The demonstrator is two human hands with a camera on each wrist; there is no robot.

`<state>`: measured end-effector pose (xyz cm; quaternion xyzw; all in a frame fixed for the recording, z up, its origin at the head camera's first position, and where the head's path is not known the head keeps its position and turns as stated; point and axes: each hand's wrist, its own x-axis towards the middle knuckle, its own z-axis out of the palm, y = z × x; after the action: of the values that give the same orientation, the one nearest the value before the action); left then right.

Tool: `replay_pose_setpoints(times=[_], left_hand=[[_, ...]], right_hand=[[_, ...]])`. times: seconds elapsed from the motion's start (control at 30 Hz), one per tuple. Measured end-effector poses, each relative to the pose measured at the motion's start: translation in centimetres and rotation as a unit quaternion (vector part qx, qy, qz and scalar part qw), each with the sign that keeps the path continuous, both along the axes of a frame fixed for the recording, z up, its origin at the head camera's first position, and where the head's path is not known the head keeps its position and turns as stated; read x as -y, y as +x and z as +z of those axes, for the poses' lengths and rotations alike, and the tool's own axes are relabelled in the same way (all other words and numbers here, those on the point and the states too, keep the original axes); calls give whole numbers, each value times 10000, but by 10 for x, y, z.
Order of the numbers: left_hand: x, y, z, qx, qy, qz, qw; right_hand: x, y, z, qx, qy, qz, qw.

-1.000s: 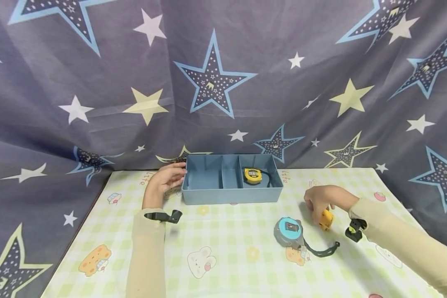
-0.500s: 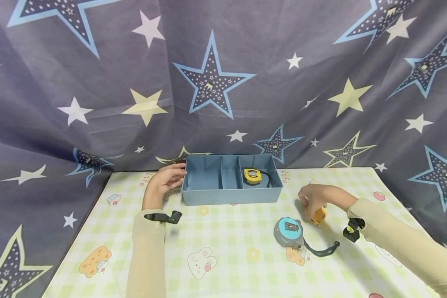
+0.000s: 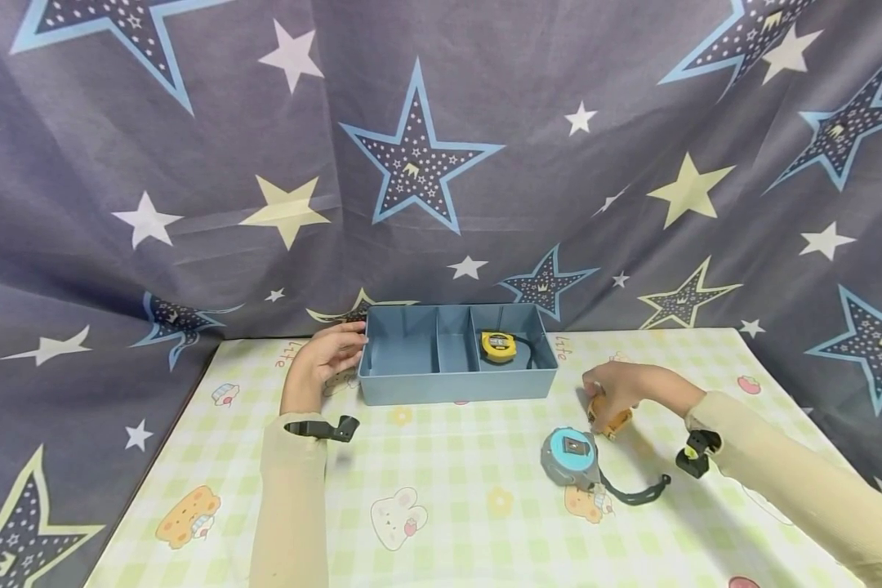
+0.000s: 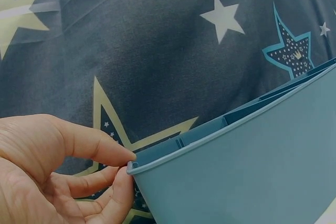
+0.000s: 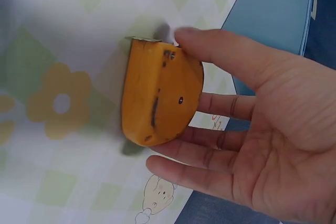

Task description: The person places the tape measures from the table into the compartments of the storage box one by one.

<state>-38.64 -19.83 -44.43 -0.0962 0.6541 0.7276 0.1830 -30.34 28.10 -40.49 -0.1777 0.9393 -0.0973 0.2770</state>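
Observation:
A blue-grey divided box stands at the back of the table. At its left end, my left hand holds the rim; in the left wrist view, thumb and fingertips meet at the corner. Inside the box's right compartment lies a yellow tape measure with a black strap. My right hand grips an orange tape measure between thumb and fingers, right of the box. Whether it touches the table is unclear. Just in front sits a larger grey tape measure with a turquoise face.
The grey tape measure's black strap trails to the right, under the right forearm. A green-and-white checked cloth covers the table. Behind the box hangs a dark star-patterned curtain. The box's left and middle compartments hold nothing visible.
My right hand has moved left with the orange tape measure, slightly away from me, turning it partly out of the head view. My left hand and the box have stayed put.

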Motion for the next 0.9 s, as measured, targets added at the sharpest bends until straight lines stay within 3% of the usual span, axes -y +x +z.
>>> replay_pose_setpoints(times=[0.27, 0.5, 0.9], left_hand=[[1, 2, 0, -72, 132, -88, 9998], [0, 5, 1, -109, 154, -62, 9998], [2, 5, 2, -75, 201, -65, 9997]], right_hand=[[1, 4, -1, 159, 54, 251, 9995], [2, 7, -4, 30, 154, 302, 9994], [-2, 0, -9, 263, -238, 282, 9990]])
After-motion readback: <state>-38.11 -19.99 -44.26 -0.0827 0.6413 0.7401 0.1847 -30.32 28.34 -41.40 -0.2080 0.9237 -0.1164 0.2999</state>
